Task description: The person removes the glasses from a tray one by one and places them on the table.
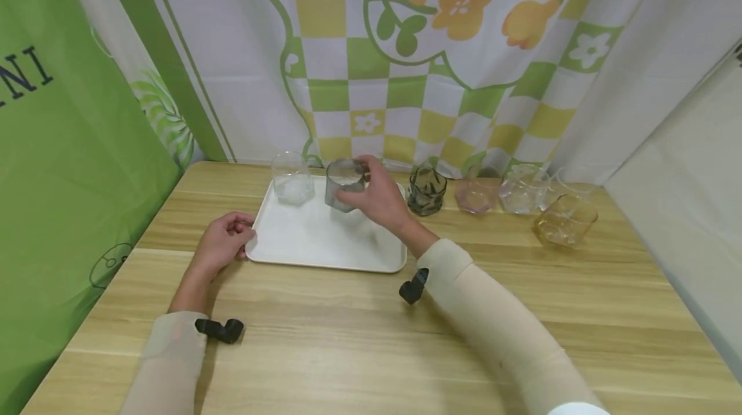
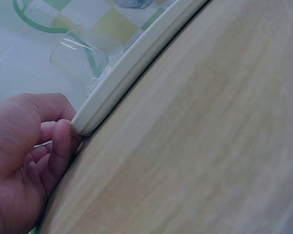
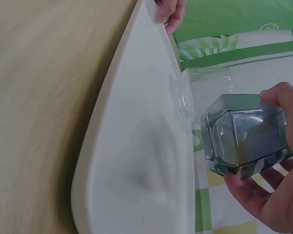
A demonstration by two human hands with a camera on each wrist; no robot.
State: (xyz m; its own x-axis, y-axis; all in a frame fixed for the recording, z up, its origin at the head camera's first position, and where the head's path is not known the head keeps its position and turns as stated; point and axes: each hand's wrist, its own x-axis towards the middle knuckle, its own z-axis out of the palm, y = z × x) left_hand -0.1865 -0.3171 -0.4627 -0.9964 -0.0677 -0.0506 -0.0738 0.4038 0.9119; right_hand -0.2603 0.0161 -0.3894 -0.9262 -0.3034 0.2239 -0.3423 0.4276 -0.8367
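My right hand [image 1: 382,199] grips a smoky grey glass [image 1: 339,176] by its sides, thumb on the near side. In the right wrist view the faceted base of the grey glass [image 3: 229,134] is raised off the white tray [image 3: 132,146]. A clear glass [image 1: 292,186] stands at the back left of the white tray [image 1: 313,241], left of the grey one. My left hand [image 1: 223,241] is at the tray's left edge. The left wrist view shows its thumb and curled fingers [image 2: 61,146] pinching the tray's corner [image 2: 88,122].
Right of the tray, along the table's back, stand a dark faceted glass [image 1: 427,193], a pinkish glass [image 1: 477,193], clear glasses [image 1: 522,193] and an amber glass [image 1: 565,225] nearer the front. A patterned curtain [image 1: 348,48] hangs close behind the wooden table [image 1: 324,337].
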